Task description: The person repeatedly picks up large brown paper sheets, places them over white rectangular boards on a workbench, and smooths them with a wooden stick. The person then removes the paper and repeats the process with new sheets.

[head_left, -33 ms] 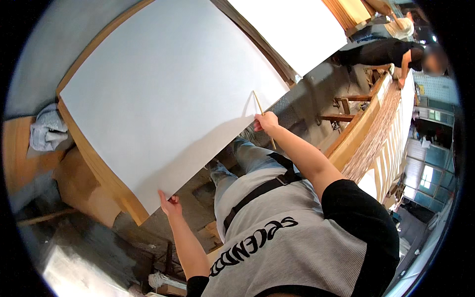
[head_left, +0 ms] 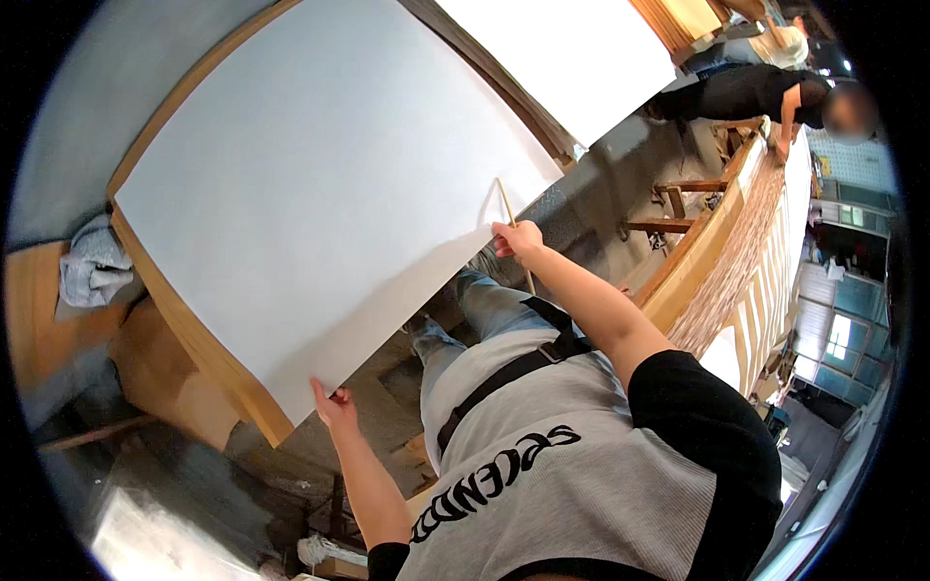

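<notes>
A large white sheet [head_left: 329, 174] lies over a wooden board [head_left: 194, 339], whose tan edge shows along the left side. My left hand [head_left: 336, 405] pinches the sheet's near edge close to its lower corner, with the index finger stretched along the top face. Further right, my right hand [head_left: 518, 240] is closed at the same edge around a thin wooden stick [head_left: 506, 201]. The stick slants up over the sheet and casts a shadow on it; its lower end shows below the hand. How firmly the right fingers also grip the sheet is partly hidden.
A second white panel [head_left: 572, 58] lies beyond a dark strip at the far side. On the left hangs a grey cloth [head_left: 95, 261]. To the right stands a long wooden workpiece [head_left: 722, 261] with pale strips, where a person in black [head_left: 746, 95] leans over it.
The view has shifted very slightly, and the sheet's near corner sits a little lower and further right in it. Both hands keep their holds.
</notes>
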Demonstrator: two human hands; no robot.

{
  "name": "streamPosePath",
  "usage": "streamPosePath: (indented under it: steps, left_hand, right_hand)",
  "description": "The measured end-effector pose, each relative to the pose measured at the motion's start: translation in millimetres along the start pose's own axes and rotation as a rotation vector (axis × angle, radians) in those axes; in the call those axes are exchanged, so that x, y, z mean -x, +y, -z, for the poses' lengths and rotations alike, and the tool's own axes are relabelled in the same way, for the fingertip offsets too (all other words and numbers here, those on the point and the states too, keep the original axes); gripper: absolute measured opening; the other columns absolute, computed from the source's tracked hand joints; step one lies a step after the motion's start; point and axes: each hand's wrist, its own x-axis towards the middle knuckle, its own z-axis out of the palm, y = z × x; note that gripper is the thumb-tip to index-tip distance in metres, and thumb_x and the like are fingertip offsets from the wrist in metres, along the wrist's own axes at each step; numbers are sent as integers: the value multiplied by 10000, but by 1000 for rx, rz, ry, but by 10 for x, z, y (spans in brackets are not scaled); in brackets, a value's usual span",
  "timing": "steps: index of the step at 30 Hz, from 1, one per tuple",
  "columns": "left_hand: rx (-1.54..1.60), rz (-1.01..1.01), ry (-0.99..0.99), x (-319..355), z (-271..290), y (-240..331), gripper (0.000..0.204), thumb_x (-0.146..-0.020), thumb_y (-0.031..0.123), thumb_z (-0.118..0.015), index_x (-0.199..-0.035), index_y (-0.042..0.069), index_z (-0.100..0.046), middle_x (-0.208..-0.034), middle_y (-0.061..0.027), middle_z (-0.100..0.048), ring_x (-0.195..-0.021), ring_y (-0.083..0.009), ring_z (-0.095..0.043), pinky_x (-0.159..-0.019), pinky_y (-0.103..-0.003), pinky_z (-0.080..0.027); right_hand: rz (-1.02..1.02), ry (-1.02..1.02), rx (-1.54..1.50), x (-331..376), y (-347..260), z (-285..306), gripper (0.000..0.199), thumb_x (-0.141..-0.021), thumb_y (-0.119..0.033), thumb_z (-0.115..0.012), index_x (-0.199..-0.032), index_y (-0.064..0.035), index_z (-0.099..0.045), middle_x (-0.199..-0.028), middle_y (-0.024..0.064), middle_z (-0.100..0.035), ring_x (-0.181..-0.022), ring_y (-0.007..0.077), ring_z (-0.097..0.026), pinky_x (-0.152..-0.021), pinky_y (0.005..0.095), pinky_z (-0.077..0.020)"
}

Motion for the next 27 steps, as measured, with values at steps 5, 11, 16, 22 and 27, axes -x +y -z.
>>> streamPosePath:
  steps: [5, 11, 16, 22, 27]
  left_hand:
    - [-11, 6, 14, 131, -68, 39, 300, -847, 345, -554, -932, 60, -515, -639, -32, -469, -439, -127, -329, -416, -260, -281]
    - [-99, 11, 105, 288, 112, 132, 318, -852, 344, -548, -1013, 73, -517, -645, -28, -468, -448, -119, -325, -417, -260, -278]
    - [-153, -108, 136, 878, -152, 389, 329, -862, 333, -533, -1077, 86, -506, -647, -29, -472, -433, -114, -308, -407, -258, -272]
    - [-306, -384, 81, 1107, -619, 1228, 375, -847, 348, -541, -1063, 43, -509, -666, -26, -484, -431, -114, -313, -403, -237, -256]
    - [-180, -926, -321, 2082, -2449, 1891, 389, -829, 352, -547, -1029, 18, -542, -806, -80, -608, -564, -115, -560, -503, -206, -429]
  right_hand:
    - [-153, -87, -327, -98, 121, 89, 272, -746, -292, -674, -679, -44, -585, -587, 23, -576, -445, 88, -507, -346, 227, -299]
    - [-11, -321, -340, -47, 175, 231, 279, -762, -318, -661, -719, -62, -560, -642, 14, -579, -467, 59, -475, -359, 202, -288]
    - [-29, -482, -456, 45, 69, 313, 345, -769, -389, -630, -725, -54, -566, -631, 25, -579, -454, 65, -472, -378, 198, -317]
    - [148, -489, -315, 61, -19, 115, 338, -816, -346, -564, -680, -36, -571, -564, 58, -577, -437, 71, -470, -402, 194, -359]
    - [349, -429, -512, 679, -292, 385, 268, -847, -241, -516, -731, -8, -580, -612, 76, -605, -455, 86, -516, -431, 207, -397]
